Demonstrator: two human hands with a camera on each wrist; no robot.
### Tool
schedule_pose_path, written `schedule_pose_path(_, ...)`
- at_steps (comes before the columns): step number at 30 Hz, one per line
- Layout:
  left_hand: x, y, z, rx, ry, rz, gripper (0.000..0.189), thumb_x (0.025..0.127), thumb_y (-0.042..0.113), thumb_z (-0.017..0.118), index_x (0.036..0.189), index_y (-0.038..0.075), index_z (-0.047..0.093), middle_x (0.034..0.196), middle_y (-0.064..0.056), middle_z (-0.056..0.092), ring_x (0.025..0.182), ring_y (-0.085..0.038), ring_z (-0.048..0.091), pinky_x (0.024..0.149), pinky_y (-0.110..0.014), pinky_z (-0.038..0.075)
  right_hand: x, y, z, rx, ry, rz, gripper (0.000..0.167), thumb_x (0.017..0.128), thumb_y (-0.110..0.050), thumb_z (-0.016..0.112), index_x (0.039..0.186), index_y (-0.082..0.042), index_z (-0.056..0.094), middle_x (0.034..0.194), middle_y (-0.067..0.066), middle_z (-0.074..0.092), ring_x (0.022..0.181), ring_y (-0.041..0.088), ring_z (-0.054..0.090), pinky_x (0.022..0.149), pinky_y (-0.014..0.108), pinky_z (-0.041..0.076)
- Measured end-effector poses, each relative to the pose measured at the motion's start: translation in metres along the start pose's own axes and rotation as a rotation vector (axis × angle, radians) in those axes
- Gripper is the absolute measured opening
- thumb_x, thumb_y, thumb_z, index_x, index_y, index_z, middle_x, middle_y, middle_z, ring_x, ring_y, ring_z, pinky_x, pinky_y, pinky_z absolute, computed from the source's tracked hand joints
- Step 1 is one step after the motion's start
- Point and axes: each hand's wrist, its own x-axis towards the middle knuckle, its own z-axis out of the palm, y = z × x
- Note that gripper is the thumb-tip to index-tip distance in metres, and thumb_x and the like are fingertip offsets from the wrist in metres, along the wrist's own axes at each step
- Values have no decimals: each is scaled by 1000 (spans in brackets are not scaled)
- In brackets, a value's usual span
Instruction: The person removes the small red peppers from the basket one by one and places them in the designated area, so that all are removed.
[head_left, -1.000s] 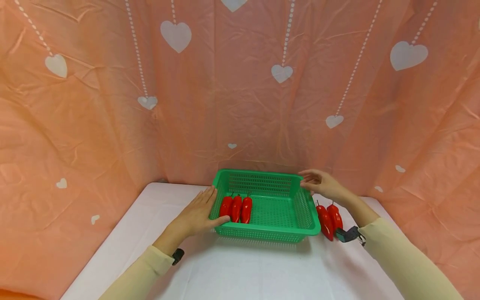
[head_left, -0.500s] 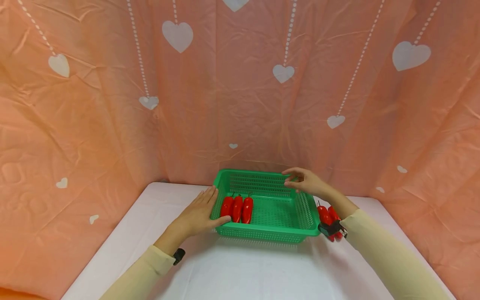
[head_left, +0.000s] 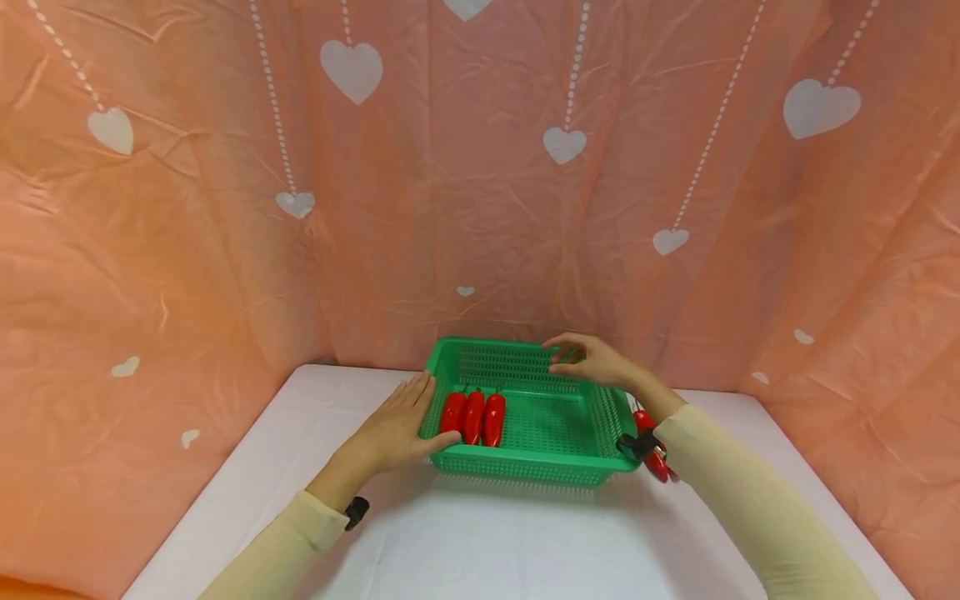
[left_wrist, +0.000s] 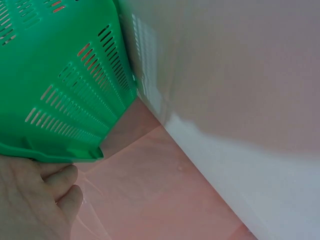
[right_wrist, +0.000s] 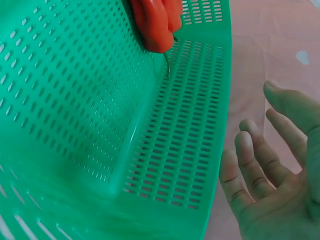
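Observation:
A green plastic basket (head_left: pixel 540 461) with slotted walls holds three red chili peppers (head_left: pixel 493 421) side by side at its left end. My left hand (head_left: pixel 393 427) rests on the basket's left rim with fingers straight, its thumb at the front left corner. From the left wrist view, the hand's fingers (left_wrist: pixel 62 181) lie under the rim's edge. Over the basket's back right part is my right hand (head_left: pixel 596 362), fingers loosely bent and holding nothing. The right wrist view shows that hand (right_wrist: pixel 280 185) beside the rim, palm visible, fingers spread.
More red peppers (head_left: pixel 656 467) lie on the white table (head_left: pixel 517 542) right of the basket, partly covered by the right wrist's black strap (head_left: pixel 637 446). An orange curtain (head_left: pixel 480 208) with white hearts stands close behind the basket and along both sides.
My right hand has moved left, from the basket's right rim to over its back right part. The right forearm now covers more of the outside peppers. The left hand and the basket have stayed put.

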Motion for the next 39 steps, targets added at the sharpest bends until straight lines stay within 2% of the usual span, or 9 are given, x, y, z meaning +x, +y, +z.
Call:
schedule_pose_path(4, 1, 0, 0, -1, 0, 3, 113, 99, 78, 50, 167, -7, 22, 178, -21, 17, 165, -39, 15, 135, -52, 13, 5, 1, 3, -27, 14, -30, 48, 102, -14, 76, 145, 1, 62, 122, 21, 72, 112, 38, 70, 100, 58, 58)
schedule_pose_path(6, 0, 0, 0, -5, 0, 4, 112, 99, 78, 51, 167, -7, 22, 178, -21, 17, 165, -39, 15, 135, -52, 13, 8, 3, 5, -38, 26, -45, 47, 101, -13, 77, 144, 2, 63, 123, 24, 71, 110, 37, 70, 103, 57, 57)
schedule_pose_path(18, -1, -1, -1, -9, 9, 2, 113, 99, 78, 51, 167, -7, 22, 177, -21, 17, 165, -39, 15, 135, -53, 13, 25, 8, 19, -42, 55, -102, 49, 100, -12, 78, 143, 4, 62, 126, 28, 67, 108, 37, 69, 104, 59, 55)
schedule_pose_path(24, 0, -2, 0, -11, 5, 1, 114, 99, 79, 50, 167, -7, 21, 178, -21, 16, 165, -39, 14, 135, -53, 13, 35, 6, 28, -57, 5, -69, 53, 100, -15, 79, 147, 2, 59, 127, 28, 67, 108, 35, 69, 101, 53, 57)
schedule_pose_path(28, 0, -2, 1, -9, 8, 4, 114, 98, 79, 50, 167, -7, 22, 178, -21, 17, 165, -39, 15, 135, -52, 13, 38, 4, 35, -55, -45, -39, 55, 101, -17, 78, 149, 1, 57, 131, 30, 66, 112, 37, 67, 97, 50, 59)
schedule_pose_path(32, 0, -2, 1, -5, 7, 6, 114, 99, 80, 49, 167, -8, 21, 178, -21, 16, 165, -39, 15, 135, -52, 13, 40, 2, 42, -40, -81, -9, 58, 101, -20, 78, 151, 0, 55, 133, 30, 64, 117, 40, 65, 96, 49, 60)
schedule_pose_path(39, 1, -3, 1, -8, 8, 10, 114, 99, 79, 50, 167, -8, 22, 178, -21, 16, 165, -39, 15, 135, -53, 13, 42, -5, 50, -56, -154, 61, 65, 100, -28, 79, 155, -5, 51, 138, 27, 62, 120, 37, 65, 97, 49, 59)
